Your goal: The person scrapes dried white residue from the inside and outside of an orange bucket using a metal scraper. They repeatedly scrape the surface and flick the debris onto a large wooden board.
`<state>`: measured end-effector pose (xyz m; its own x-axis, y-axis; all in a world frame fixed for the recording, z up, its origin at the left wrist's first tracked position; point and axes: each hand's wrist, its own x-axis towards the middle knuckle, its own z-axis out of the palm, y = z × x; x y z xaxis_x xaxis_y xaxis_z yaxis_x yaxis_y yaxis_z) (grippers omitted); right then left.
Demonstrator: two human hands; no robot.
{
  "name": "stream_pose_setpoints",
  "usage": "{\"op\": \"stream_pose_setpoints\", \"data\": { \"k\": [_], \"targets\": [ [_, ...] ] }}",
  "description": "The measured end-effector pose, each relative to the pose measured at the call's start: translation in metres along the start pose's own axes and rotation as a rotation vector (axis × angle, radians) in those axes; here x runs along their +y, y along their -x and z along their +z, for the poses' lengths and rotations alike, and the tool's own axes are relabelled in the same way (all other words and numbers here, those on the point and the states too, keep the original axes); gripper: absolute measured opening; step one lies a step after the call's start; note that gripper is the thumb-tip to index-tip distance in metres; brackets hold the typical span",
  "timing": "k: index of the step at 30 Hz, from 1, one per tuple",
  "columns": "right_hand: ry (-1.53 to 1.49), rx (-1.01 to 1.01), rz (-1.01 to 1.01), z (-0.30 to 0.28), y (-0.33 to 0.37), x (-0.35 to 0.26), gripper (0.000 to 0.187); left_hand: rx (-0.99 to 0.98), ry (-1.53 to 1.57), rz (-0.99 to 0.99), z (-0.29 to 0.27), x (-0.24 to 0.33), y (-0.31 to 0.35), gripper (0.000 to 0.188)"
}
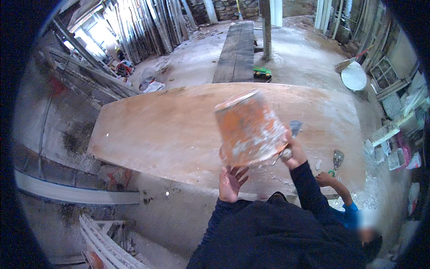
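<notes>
While the left hand point(231, 183) spreads its fingers wide beneath the bucket's base, propping it rather than clasping it, the orange bucket point(249, 128) hangs tilted above the near edge of the table point(156, 130), just past picture centre toward three o'clock. The right hand point(292, 154) sits at the bucket's four o'clock side with its fingers curled around a thin metal handle, seemingly of the putty knife point(294, 127) whose grey blade pokes up behind the bucket; whether those fingers also press the bucket wall I cannot tell. With only an open palm below, the bucket could slide off and drop onto the plywood or the floor, and tipped this far, whatever it contains might spill out over the rim. A second person's hand point(325, 179) rests at the table's four o'clock corner beside a small scraper point(337, 158), close enough to be struck or splashed. The bucket itself is squat and cylindrical, its orange wall heavily crusted with pale grey-white dried material, its rim smeared light; it looks blurred, so finer marks are unreadable.
</notes>
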<state>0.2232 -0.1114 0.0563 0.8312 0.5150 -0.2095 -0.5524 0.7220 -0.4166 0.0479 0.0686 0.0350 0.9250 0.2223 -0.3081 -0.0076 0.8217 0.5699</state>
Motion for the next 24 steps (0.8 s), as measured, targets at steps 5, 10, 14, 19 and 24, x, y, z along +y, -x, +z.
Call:
{"op": "stream_pose_setpoints", "data": {
  "k": [5, 10, 14, 19, 24],
  "targets": [
    [0.224, 0.073, 0.363, 0.045, 0.039, 0.061, 0.04, 0.32, 0.194, 0.369, 0.012, 0.032, 0.035, 0.046],
    [0.61, -0.144, 0.688, 0.008, 0.053, 0.05, 0.038, 0.418, 0.068, 0.523, -0.003, 0.074, 0.042, 0.043],
    [1.537, -0.177, 0.132, 0.023, 0.07, 0.047, 0.033, 0.37, -0.092, 0.573, -0.014, 0.098, 0.035, 0.042],
    [1.92, -0.554, -0.417, 0.067, 0.081, 0.045, 0.035, 0.271, -0.187, 0.536, -0.009, 0.099, 0.01, 0.041],
    [1.949, -0.502, -0.325, 0.056, 0.082, 0.048, 0.042, 0.266, -0.212, 0.501, -0.004, 0.104, -0.017, 0.035]
  ]
}}
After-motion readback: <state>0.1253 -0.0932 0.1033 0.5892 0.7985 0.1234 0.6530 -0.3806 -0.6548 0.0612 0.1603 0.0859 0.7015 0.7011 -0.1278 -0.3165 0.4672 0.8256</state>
